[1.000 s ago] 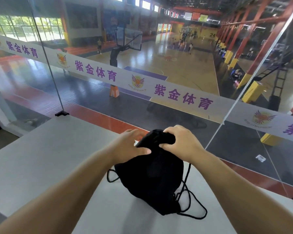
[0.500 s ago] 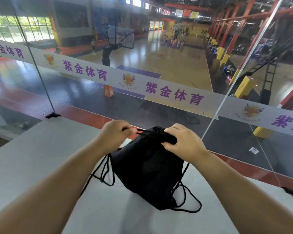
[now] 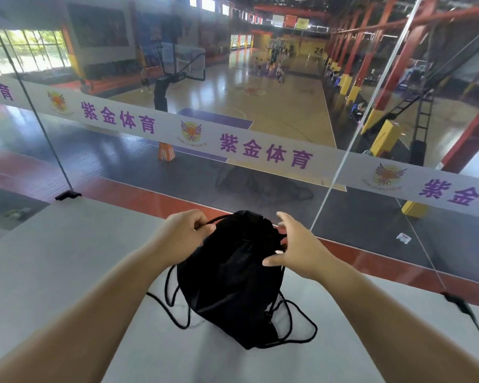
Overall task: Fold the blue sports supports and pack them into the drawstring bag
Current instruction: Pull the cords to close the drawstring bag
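A black drawstring bag (image 3: 233,280) stands bulging on the grey table (image 3: 53,266), its mouth gathered tight at the top. My left hand (image 3: 183,233) is at the bag's upper left, fingers pinched on a black cord (image 3: 205,223) that runs to the mouth. My right hand (image 3: 296,244) hovers at the bag's upper right with fingers spread, thumb near the fabric, holding nothing. Loose cord loops (image 3: 174,308) trail on the table at both sides of the bag. No blue sports supports are visible; the bag's inside is hidden.
A glass wall with a white banner of purple lettering (image 3: 260,150) rises just past the table's far edge. Black clamps (image 3: 67,195) fix the glass at the left and right. Beyond it lies a basketball hall far below.
My left hand pulled the cord out to the left and the bag's mouth drew shut. My right hand let go of the bag's top and opened its fingers.
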Action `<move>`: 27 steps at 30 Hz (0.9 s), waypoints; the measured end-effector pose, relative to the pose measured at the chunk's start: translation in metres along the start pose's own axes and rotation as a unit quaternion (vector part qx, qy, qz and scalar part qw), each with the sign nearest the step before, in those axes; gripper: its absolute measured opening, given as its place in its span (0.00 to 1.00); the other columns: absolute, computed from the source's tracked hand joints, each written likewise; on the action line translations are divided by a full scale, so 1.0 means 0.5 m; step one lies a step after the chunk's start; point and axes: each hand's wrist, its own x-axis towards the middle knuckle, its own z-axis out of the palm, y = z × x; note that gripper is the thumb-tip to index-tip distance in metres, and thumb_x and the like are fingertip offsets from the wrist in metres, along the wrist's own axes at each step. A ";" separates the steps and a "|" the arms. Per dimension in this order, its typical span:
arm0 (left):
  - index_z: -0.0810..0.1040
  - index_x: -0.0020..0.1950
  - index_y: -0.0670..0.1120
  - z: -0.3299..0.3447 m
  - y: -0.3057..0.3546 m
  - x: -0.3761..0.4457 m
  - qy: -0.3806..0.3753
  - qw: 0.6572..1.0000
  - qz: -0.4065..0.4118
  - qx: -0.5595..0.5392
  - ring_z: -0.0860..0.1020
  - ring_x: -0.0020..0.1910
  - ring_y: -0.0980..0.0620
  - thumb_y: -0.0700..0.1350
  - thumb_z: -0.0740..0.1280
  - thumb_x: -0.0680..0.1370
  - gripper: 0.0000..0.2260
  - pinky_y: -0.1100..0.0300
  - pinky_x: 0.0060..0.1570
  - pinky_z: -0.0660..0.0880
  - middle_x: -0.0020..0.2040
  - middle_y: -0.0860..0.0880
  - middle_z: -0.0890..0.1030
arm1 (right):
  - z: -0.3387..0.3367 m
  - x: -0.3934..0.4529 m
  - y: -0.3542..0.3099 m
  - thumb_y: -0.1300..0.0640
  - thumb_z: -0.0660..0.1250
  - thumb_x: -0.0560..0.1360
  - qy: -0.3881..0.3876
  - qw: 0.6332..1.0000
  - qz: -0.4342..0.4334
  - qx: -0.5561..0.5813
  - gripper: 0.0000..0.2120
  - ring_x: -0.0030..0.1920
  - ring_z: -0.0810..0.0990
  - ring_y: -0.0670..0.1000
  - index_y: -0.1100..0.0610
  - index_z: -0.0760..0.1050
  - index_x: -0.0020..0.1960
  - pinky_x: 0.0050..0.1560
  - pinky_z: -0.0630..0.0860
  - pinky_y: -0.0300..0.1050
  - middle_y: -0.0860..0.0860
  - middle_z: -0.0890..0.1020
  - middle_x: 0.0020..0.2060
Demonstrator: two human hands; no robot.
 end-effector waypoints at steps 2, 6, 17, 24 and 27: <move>0.75 0.47 0.51 0.010 0.013 -0.003 -0.018 1.000 0.003 -0.025 0.80 0.33 0.56 0.46 0.66 0.76 0.01 0.64 0.34 0.70 0.38 0.51 0.80 | -0.001 0.001 0.015 0.54 0.76 0.68 0.026 0.999 0.023 0.014 0.34 0.52 0.77 0.51 0.55 0.64 0.69 0.48 0.73 0.43 0.48 0.78 0.54; 0.76 0.49 0.51 0.032 0.047 0.001 -0.055 0.997 0.009 -0.048 0.78 0.31 0.59 0.46 0.65 0.76 0.03 0.66 0.34 0.70 0.36 0.52 0.80 | -0.015 0.000 0.034 0.51 0.70 0.72 0.010 1.000 0.014 -0.010 0.11 0.30 0.72 0.48 0.58 0.74 0.43 0.33 0.69 0.42 0.48 0.77 0.32; 0.78 0.34 0.45 -0.031 0.080 0.048 0.051 0.998 0.004 0.044 0.71 0.30 0.53 0.53 0.65 0.76 0.15 0.60 0.31 0.66 0.29 0.50 0.73 | -0.170 -0.040 0.049 0.46 0.56 0.80 0.073 0.996 -0.046 -0.013 0.21 0.37 0.77 0.54 0.59 0.75 0.39 0.44 0.74 0.47 0.58 0.79 0.35; 0.79 0.37 0.40 -0.021 0.080 0.054 0.074 0.997 -0.010 0.035 0.70 0.29 0.52 0.53 0.64 0.77 0.17 0.61 0.31 0.65 0.28 0.49 0.72 | -0.187 -0.043 0.080 0.46 0.58 0.80 0.134 0.991 -0.016 -0.006 0.21 0.31 0.70 0.48 0.59 0.73 0.36 0.35 0.68 0.43 0.48 0.71 0.27; 0.79 0.39 0.41 -0.015 0.091 0.049 0.028 1.000 -0.004 0.009 0.70 0.29 0.52 0.55 0.65 0.76 0.17 0.61 0.31 0.65 0.29 0.50 0.72 | -0.195 -0.042 0.089 0.44 0.62 0.77 0.163 0.986 0.002 0.026 0.21 0.28 0.68 0.48 0.61 0.76 0.37 0.33 0.67 0.42 0.47 0.68 0.24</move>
